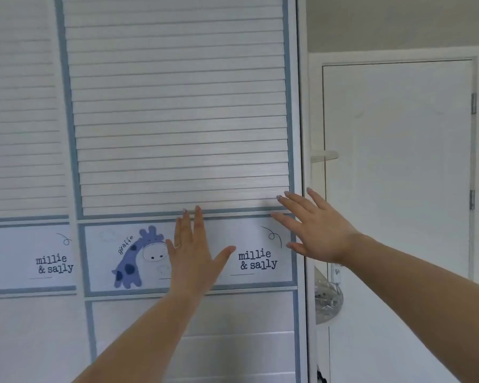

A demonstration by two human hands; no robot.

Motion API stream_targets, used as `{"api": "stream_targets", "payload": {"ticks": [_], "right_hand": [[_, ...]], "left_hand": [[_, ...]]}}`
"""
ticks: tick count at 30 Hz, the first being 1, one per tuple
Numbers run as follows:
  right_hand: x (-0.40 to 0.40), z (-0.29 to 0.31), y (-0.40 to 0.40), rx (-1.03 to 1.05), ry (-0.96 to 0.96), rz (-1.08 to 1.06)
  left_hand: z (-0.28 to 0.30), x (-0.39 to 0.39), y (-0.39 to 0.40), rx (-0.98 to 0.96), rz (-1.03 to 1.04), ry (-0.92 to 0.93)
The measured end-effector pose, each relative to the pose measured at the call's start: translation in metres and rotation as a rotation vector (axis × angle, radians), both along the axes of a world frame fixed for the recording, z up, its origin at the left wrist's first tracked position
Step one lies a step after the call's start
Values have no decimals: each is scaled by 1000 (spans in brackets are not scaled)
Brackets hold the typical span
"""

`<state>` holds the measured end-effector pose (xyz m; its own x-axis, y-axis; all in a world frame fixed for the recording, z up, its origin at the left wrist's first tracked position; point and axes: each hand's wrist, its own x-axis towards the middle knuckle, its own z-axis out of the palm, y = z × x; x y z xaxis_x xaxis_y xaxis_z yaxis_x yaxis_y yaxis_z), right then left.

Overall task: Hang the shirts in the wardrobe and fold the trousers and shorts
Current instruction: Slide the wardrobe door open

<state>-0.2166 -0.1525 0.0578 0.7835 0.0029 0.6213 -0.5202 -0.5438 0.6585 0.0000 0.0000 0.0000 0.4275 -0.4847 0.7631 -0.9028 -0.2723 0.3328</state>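
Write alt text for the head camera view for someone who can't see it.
Two bare hands, left hand and right hand, reach with straight fingers to a closed white wardrobe door with slats and blue trim. Under them is a giraffe picture; a white room door is to the right.

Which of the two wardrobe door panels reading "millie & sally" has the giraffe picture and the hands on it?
The right-hand wardrobe door: its band shows the blue giraffe, with the left hand and right hand flat against it. The left-hand door shows only lettering.
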Motion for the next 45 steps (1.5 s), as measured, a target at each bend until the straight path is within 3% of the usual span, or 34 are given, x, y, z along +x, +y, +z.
{"api": "stream_targets", "payload": {"ticks": [8,14,19,30,39,45], "right_hand": [[51,-14,-82,5,75,42],[106,-20,-120,68,-4,25],[127,-27,-134,68,-103,168],[170,-32,-114,15,-94,222],[225,-35,-85,14,-83,478],[240,-33,-71,10,-146,512]], "left_hand": [[-29,7,-87,-23,-12,223],[-38,14,-148,-111,40,414],[-41,20,-171,-109,135,428],[-46,57,-154,-210,166,431],[-49,115,-113,-264,203,395],[-50,154,-85,-253,224,386]]}}
